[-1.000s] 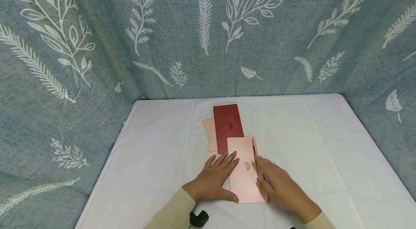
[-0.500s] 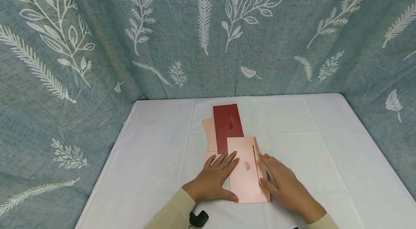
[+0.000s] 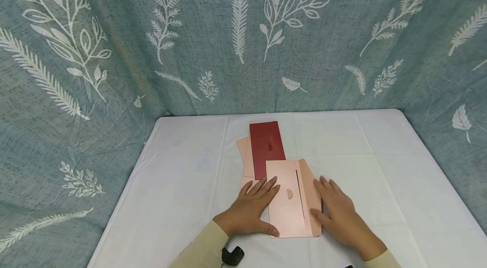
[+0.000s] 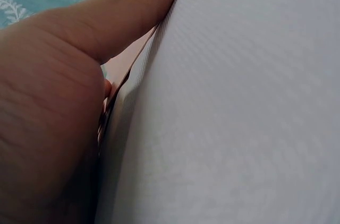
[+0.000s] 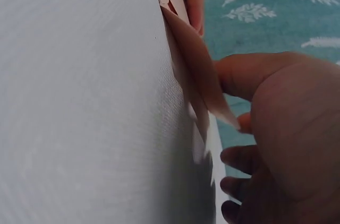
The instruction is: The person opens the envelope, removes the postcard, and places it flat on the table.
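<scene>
A pink envelope (image 3: pixel 283 200) lies upright in front of me, marked by a small half-moon cut-out and a long dark slit. Its flap (image 3: pixel 310 200) is folded out to the right; the right wrist view has the flap (image 5: pixel 199 65) tilted up off the table. My left hand (image 3: pixel 247 213) rests with spread fingers over the envelope's left edge, thumb near the lower corner. My right hand (image 3: pixel 340 215) touches the flap's outer edge with thumb and fingertips, its fingers extended. In the right wrist view the right hand's thumb (image 5: pixel 239 75) meets the flap's face.
Behind the envelope lies a dark red envelope (image 3: pixel 266 145), overlapping more pink paper pieces (image 3: pixel 246 158). A black object (image 3: pixel 233 256) sits by the left sleeve. A white cloth covers the table (image 3: pixel 182 200), and a leaf-patterned curtain (image 3: pixel 205 39) hangs around it.
The flap has swung outward from nearly folded over to lying out on the right. My right hand has moved right with it; my left hand has stayed in place.
</scene>
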The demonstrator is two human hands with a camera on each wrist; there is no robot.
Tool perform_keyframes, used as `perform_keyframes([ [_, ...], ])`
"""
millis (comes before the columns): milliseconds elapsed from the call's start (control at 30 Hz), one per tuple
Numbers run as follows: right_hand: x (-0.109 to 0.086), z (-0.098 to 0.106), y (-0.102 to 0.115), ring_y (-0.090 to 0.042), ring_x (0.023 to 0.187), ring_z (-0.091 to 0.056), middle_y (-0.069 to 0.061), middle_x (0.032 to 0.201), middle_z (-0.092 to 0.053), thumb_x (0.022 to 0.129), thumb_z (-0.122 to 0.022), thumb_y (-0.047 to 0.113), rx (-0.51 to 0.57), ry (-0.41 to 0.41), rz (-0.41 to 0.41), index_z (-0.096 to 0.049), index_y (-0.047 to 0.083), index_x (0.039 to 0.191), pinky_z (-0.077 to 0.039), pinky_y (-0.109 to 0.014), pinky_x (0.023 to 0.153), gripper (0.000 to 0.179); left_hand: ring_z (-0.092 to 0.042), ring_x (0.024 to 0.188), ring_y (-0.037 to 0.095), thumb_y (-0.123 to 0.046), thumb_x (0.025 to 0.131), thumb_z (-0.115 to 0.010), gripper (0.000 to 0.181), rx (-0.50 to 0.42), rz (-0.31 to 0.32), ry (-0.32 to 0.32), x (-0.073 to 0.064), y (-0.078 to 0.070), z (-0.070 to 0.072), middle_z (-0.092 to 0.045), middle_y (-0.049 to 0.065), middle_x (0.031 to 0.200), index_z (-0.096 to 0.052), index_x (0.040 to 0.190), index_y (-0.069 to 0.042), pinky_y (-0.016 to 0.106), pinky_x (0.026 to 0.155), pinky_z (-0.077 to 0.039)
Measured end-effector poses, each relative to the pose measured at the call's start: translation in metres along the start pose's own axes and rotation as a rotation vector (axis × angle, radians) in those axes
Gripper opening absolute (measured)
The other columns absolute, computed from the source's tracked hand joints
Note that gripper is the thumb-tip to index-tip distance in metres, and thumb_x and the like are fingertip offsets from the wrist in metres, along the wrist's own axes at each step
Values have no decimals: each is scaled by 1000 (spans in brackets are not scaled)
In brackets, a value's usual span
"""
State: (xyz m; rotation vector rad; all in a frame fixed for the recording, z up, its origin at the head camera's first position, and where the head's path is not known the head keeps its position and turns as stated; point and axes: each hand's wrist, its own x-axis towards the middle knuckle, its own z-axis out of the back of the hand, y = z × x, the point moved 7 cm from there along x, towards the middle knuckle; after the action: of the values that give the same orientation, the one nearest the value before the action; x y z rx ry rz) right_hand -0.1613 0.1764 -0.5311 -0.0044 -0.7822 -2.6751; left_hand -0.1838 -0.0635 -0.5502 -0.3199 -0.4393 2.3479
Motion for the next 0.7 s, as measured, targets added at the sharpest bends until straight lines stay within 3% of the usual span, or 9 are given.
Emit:
perform_keyframes([
  [400,-3,-7,-7,-63,156,-12,-35,171,-23,107,-71,36,-6,42,-29,-47,-1,162,-19,-83,110,70,-1,166,20,-79,85,-75,123,-21,8,0,0,1,-2,-2,-8,182,-18,176,-20,57,128,-3],
  [700,-4,-7,-8,-59,158,-11,-31,173,-22,109,-67,41,-13,47,-33,-45,1,164,-17,-81,112,71,0,165,20,-79,85,-76,124,-66,19,-9,1,1,0,-2,-8,182,-18,176,-18,58,128,-1],
])
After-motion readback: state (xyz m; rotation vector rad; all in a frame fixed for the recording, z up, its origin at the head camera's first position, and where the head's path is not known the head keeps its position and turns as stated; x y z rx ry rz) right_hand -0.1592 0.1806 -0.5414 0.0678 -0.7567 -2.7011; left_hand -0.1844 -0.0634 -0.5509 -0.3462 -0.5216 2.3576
